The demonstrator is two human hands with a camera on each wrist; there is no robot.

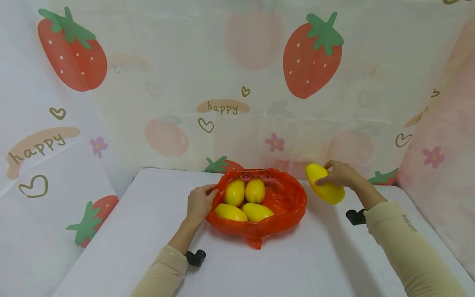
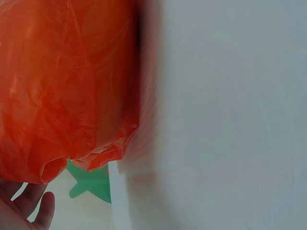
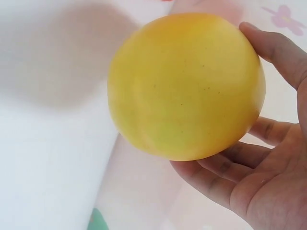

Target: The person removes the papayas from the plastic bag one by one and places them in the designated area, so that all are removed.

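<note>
A red-orange plastic bag [image 1: 285,225] lies wide open on the white table, with several yellow mangoes inside; one mango [image 1: 231,212] is at its front left. My left hand [image 1: 199,202] pinches the bag's left rim. In the left wrist view the bag [image 2: 72,86] fills the upper left, and part of the left hand [image 2: 29,208] shows below its crumpled edge. To the right of the bag my right hand [image 1: 343,175] grips another yellow mango [image 1: 330,194], raised above the table. In the right wrist view, thumb and fingers curl round this smooth mango [image 3: 184,88].
The white table [image 1: 148,255] extends around the bag. Behind it and at both sides hangs a pale cloth [image 1: 167,82] printed with strawberries, hearts and flowers. Black wrist mounts are on both arms, at the left wrist [image 1: 196,258] and right wrist [image 1: 355,217].
</note>
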